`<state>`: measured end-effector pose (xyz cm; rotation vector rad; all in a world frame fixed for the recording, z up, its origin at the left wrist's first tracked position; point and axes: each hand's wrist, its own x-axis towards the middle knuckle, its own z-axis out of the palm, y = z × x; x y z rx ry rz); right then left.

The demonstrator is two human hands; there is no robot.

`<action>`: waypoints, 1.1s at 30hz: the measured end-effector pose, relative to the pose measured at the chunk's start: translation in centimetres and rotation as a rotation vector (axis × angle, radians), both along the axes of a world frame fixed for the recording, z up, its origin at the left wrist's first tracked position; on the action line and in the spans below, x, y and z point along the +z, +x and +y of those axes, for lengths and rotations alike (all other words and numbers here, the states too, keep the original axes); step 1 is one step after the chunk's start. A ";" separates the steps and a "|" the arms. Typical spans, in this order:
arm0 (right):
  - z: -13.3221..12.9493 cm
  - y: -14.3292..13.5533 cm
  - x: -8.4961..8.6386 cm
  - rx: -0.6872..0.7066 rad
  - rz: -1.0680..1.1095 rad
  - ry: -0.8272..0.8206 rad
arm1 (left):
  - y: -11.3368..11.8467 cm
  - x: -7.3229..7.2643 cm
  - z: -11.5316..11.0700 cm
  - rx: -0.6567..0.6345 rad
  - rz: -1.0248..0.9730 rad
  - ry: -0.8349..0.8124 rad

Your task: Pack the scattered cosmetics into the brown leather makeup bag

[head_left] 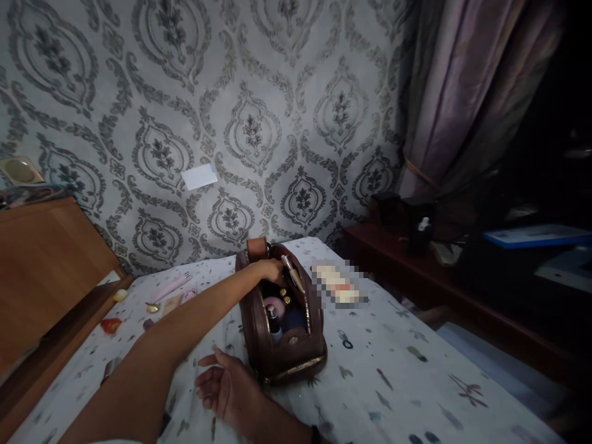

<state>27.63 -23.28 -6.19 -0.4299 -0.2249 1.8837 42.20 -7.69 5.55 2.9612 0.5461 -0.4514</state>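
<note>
Brown leather bag with gold zips (252, 320) is sitting open on the white patterned sheet (379, 348). The bare left hand (271, 270) is reaching inside, its fingers hidden (any grip, I cannot tell). Beside the bag, the right hand (234, 391) is hovering half-open, seemingly empty. Slim gold-toned tubes (295, 275) are leaning near the opening; a snagging wrist could be tipping them. The bag's sides are gaping, looking softly creased.
</note>
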 end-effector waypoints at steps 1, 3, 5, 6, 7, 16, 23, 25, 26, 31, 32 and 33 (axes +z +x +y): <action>0.0 0.0 0.0 0.000 0.000 0.001 | -0.1 0.1 0.0 0.002 0.015 0.001; 0.0 0.0 -0.1 -0.002 0.003 0.012 | -0.2 0.3 0.0 0.009 0.031 -0.002; 0.1 0.0 -0.2 -0.004 -0.002 0.008 | -0.3 0.4 0.3 0.023 0.031 -0.008; 0.1 -0.1 -0.3 -0.006 -0.005 0.006 | -0.4 0.5 0.5 0.031 0.029 -0.012; 0.1 -0.1 -0.3 -0.011 -0.006 0.007 | -0.4 0.5 0.7 0.039 0.026 -0.016; 0.1 -0.2 -0.2 -0.011 -0.023 -0.010 | -0.2 0.5 1.1 0.078 0.032 -0.026; 0.1 -0.2 0.0 -0.008 0.006 -0.025 | -0.2 1.7 0.6 0.103 0.089 -0.015; 0.0 -0.2 0.1 -0.013 -0.010 -0.039 | -0.2 2.2 0.5 0.114 0.093 -0.011; 0.0 -0.1 0.2 -0.017 -0.020 -0.045 | -0.2 2.4 0.4 0.118 0.093 -0.010; -0.3 0.0 0.7 -0.025 -0.031 -0.045 | -0.4 2.6 -0.3 0.105 0.073 -0.003; -0.2 0.0 0.6 -0.020 -0.027 -0.044 | -0.4 2.4 -0.4 0.099 0.066 -0.001; -0.2 0.0 0.6 -0.015 -0.024 -0.038 | -0.4 2.3 -0.4 0.094 0.057 0.001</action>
